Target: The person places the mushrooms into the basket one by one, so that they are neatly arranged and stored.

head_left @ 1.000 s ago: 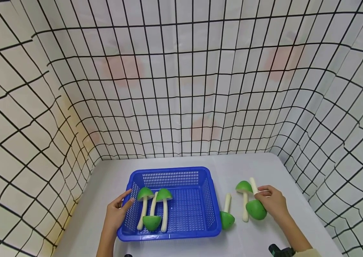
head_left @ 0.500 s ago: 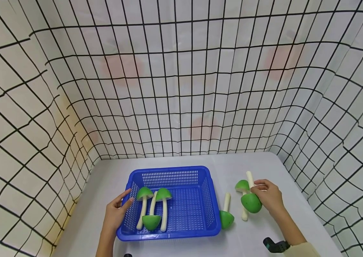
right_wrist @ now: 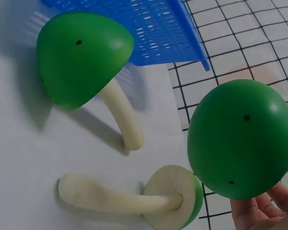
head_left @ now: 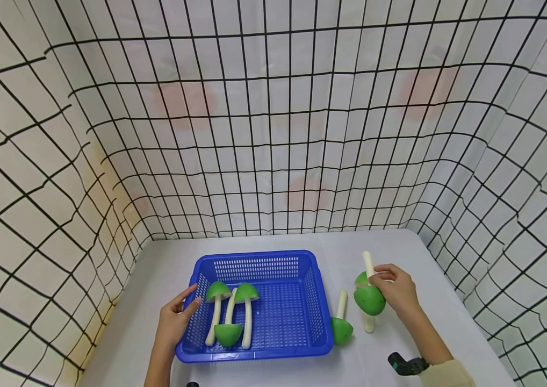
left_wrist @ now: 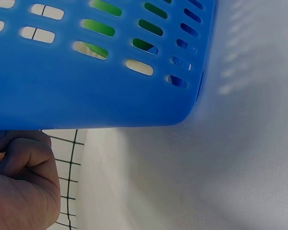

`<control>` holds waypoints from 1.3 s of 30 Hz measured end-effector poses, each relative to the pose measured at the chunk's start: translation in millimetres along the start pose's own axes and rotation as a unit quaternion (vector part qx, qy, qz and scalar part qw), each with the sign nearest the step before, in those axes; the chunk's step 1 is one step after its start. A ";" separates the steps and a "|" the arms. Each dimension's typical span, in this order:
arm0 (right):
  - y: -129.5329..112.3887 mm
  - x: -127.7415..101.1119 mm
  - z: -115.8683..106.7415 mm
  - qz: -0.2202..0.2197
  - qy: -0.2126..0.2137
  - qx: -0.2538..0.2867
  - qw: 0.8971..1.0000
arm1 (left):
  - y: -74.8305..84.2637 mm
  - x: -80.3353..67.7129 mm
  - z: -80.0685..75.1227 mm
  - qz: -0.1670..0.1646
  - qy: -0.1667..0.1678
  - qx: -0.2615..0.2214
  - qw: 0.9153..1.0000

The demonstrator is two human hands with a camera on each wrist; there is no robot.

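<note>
A blue basket (head_left: 324,322) stands on the table, and my left hand (head_left: 175,320) holds its left rim. In the left wrist view, curled fingers (left_wrist: 31,158) show at the basket's edge. Three green-capped toy mushrooms (head_left: 228,335) lie inside, toward the left. My right hand (head_left: 396,288) pinches the pale stem of another toy mushroom (head_left: 369,300), cap down and stem up. Behind it, partly covered in the head view, lies a toy mushroom (right_wrist: 170,199) on its side. One more toy mushroom (head_left: 342,329) rests right beside the basket's right wall.
Black grid netting (head_left: 273,134) over white cloth encloses the back and sides. The white tabletop (head_left: 428,333) extends right of the mushrooms. A dark device (head_left: 406,365) sits on the right wrist, and a small black object (head_left: 193,384) shows at the bottom edge.
My right hand has carried its mushroom left and slightly up, over the one lying behind it. The left hand and the basket have stayed in place.
</note>
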State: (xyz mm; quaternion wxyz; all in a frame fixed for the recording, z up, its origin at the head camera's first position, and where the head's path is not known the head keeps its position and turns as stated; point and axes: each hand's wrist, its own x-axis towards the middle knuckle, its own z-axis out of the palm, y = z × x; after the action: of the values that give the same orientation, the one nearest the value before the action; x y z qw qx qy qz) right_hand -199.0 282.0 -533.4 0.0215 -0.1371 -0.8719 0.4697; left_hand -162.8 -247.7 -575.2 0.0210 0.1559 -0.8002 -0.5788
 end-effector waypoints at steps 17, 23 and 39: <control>-28.6 -1.1 10.2 -0.010 -0.024 0.057 0.998 | 0.1 0.0 -0.3 -0.001 0.001 0.001 1.000; -34.1 0.9 17.4 -0.027 -0.030 0.066 0.997 | 0.8 -0.2 0.1 0.000 0.004 0.007 1.000; -58.9 -0.8 34.5 -0.032 -0.049 0.086 0.995 | 3.6 -1.4 0.6 -0.001 0.004 0.008 1.000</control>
State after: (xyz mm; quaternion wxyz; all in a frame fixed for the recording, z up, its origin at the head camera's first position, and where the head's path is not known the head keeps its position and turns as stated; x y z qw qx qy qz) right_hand -216.8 223.0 -504.0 0.0054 -0.0834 -0.8324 0.5479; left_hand -162.4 -245.8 -571.8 0.0225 0.1589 -0.8045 -0.5719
